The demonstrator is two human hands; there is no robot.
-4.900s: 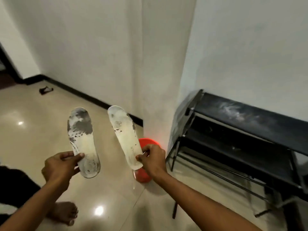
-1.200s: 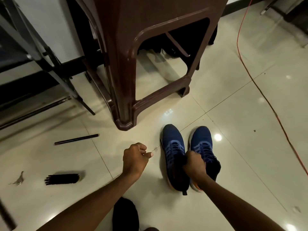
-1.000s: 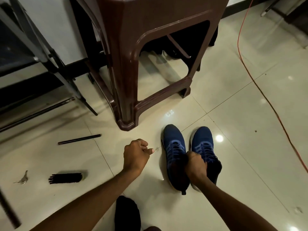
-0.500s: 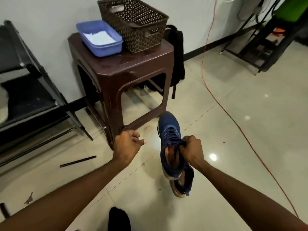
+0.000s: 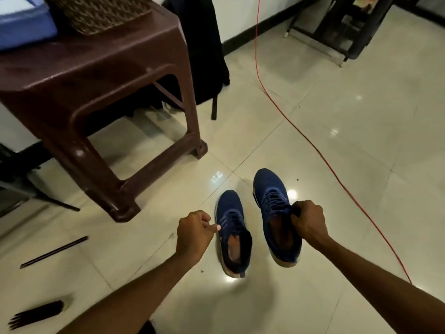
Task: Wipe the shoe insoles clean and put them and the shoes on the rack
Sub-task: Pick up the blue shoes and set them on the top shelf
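Observation:
Two dark blue sneakers are in front of me on the tiled floor area. The left sneaker rests on the floor, its opening facing me. My right hand grips the right sneaker by its collar and tongue and holds it slightly off the floor. My left hand is a closed fist with nothing in it, its thumb tip at the left sneaker's side. Only a dark part of the rack shows at the left edge. No insoles are in sight.
A brown plastic stool stands at the left, carrying a blue tub and a wicker basket. A black backpack leans behind it. A red cable crosses the floor. A black brush and a black rod lie at the lower left.
Half a second ago my right hand held both sneakers together in the air. Now the left sneaker is down on the floor, and only the right one stays in my right hand.

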